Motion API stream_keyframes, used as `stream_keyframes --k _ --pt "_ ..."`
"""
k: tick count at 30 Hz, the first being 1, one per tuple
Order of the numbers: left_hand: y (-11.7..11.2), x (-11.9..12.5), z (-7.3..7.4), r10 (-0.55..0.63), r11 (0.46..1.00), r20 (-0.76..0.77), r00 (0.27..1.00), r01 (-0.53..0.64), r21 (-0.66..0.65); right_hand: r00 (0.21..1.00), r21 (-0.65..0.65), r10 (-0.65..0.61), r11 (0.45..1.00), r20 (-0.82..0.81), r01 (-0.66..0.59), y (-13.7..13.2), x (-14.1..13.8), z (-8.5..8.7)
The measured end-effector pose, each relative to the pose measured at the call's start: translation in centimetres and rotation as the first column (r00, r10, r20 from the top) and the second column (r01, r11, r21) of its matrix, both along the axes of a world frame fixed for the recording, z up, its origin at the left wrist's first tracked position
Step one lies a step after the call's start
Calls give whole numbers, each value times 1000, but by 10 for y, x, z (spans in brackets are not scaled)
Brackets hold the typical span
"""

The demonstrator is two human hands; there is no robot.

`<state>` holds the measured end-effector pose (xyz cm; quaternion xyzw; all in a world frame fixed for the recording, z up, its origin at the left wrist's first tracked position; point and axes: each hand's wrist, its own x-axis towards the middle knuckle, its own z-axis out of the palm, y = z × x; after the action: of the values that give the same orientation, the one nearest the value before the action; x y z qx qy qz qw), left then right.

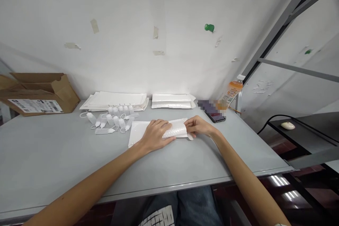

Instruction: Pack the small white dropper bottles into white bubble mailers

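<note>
- mailer (178,129): mid-table (169,169), room twd front edge
- L hand (156,135) palm-down on it, fingers slightly spread; R hand (196,125) curled at R end, pinch unclear
- btls (122,123) nearby, L
- box (70,93) far L, label (35,106) text too small

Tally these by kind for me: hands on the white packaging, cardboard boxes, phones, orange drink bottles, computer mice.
Hands on the white packaging: 2 (left hand, right hand)
Cardboard box: 1
Phone: 1
Orange drink bottle: 1
Computer mouse: 1
Total: 6
</note>
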<state>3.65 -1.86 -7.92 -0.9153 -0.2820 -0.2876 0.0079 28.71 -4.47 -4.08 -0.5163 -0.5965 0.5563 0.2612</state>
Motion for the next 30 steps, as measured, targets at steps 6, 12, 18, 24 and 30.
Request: stream_keyframes --k 6,12,18,24,30 --pt "0 0 -1 -9 1000 -1 1000 9 16 999 27 -46 999 14 46 -2 10 8" --pt "-7 4 3 -24 999 43 999 22 44 997 37 -71 997 -1 71 -6 18 16" --pt "-9 7 2 4 999 44 999 -6 51 996 3 66 998 -55 -66 -11 10 20" --pt "-10 7 2 14 1000 -48 999 -14 0 979 -68 149 985 -142 -160 -14 8 23" --pt "-10 6 7 41 999 -148 988 -44 -14 986 -57 77 995 -151 -86 -12 17 21"
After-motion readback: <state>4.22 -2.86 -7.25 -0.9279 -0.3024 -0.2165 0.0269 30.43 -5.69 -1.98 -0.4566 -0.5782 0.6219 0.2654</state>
